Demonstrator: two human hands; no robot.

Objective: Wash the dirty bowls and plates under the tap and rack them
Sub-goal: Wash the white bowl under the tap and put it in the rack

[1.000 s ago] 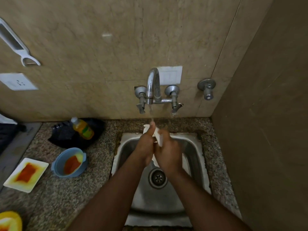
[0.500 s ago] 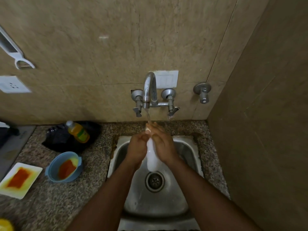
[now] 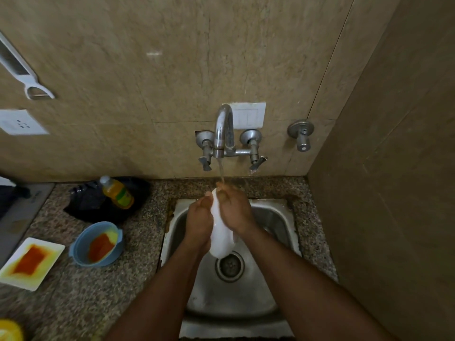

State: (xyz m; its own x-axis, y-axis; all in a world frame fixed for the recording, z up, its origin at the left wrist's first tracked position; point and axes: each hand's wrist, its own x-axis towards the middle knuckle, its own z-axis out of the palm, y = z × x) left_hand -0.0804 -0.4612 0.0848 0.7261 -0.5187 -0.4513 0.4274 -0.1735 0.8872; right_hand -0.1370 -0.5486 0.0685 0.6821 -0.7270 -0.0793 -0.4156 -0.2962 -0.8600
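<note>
A white plate [image 3: 220,238] stands on edge between my hands over the steel sink [image 3: 275,219], under water running from the tap [image 3: 222,130]. My left hand [image 3: 198,221] grips its left face and my right hand [image 3: 234,210] is curled over its right face, fingertips at the top edge in the stream. On the counter to the left sit a blue bowl [image 3: 78,251] smeared with orange sauce and a white square plate [image 3: 53,258] with orange and yellow stains.
A yellow bottle [image 3: 118,193] lies on a black bag [image 3: 86,205] behind the bowl. A yellow item [image 3: 9,331] shows at the bottom left corner. A side wall [image 3: 394,193] stands close to the right of the sink. A white peeler [image 3: 27,77] hangs on the back wall.
The white plate has turned from raised near the tap to upright on edge lower over the drain, my hands sliding along its faces. The view has shifted slightly.
</note>
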